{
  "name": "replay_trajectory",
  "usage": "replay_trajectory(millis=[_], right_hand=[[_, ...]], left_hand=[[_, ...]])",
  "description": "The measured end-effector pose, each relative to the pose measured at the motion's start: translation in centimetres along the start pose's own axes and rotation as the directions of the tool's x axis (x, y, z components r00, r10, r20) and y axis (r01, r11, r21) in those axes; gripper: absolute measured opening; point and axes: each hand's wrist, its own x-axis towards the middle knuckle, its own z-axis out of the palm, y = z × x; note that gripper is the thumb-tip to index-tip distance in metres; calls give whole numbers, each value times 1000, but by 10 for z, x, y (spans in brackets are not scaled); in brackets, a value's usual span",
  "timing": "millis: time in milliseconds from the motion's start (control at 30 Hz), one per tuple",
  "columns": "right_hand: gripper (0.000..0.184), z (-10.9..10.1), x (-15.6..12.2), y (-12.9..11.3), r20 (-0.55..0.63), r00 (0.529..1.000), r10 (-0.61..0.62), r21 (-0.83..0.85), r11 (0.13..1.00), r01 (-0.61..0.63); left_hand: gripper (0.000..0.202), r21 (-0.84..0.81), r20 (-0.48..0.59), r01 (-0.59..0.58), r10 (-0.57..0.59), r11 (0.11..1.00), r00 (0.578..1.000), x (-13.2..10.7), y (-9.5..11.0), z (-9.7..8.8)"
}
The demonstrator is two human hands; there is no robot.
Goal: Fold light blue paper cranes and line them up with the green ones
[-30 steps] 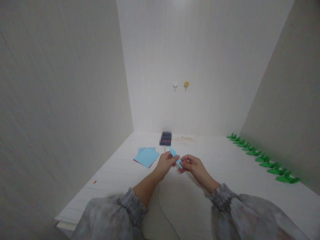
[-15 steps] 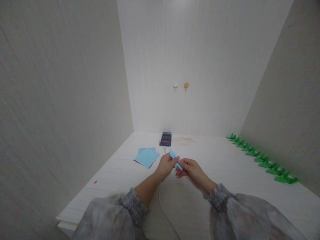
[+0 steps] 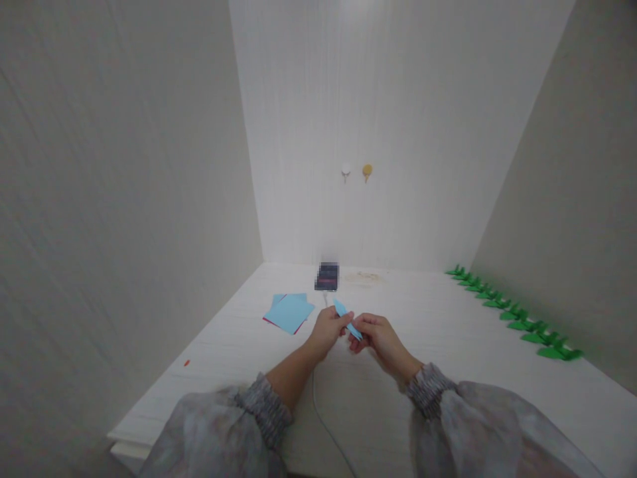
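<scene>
Between my hands, above the table, is a narrow folded piece of light blue origami paper [image 3: 341, 308], slanting from upper left to lower right. My left hand [image 3: 329, 330] pinches it near the middle, thumb on top. At its lower right end, my right hand [image 3: 377, 336] is closed with thumb and fingers on the folded tip. The fingertips partly hide that end. Left of my hands lies a small stack of square paper [image 3: 289, 313], light blue on top, with red edges showing underneath.
A row of green folded paper figures [image 3: 512, 314] runs along the right wall. At the back lies a blurred-out phone [image 3: 327, 277] with a white cable [image 3: 323, 421]. A small orange-red scrap [image 3: 187, 363] lies at left. Two hooks, white [image 3: 346, 170] and yellow [image 3: 367, 170], are on the back wall.
The whole view has shifted slightly. Both hands keep hold of the folded blue paper, and my right fingers have moved a little at its lower end.
</scene>
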Motion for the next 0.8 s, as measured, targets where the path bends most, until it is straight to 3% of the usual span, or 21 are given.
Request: replay_trajectory(millis=[233, 500, 800], right_hand=[[22, 3, 1, 4, 31, 999, 7, -2, 1000, -7], [25, 0, 0, 1, -3, 999, 39, -16, 999, -39], [25, 4, -1, 0, 3, 998, 57, 5, 998, -57]], left_hand=[[27, 121, -100, -73, 85, 990, 991, 0, 1, -3], [33, -57, -6, 15, -15, 998, 1000, -2, 2, -4], [36, -117, -2, 50, -51, 992, 999, 0, -3, -8]])
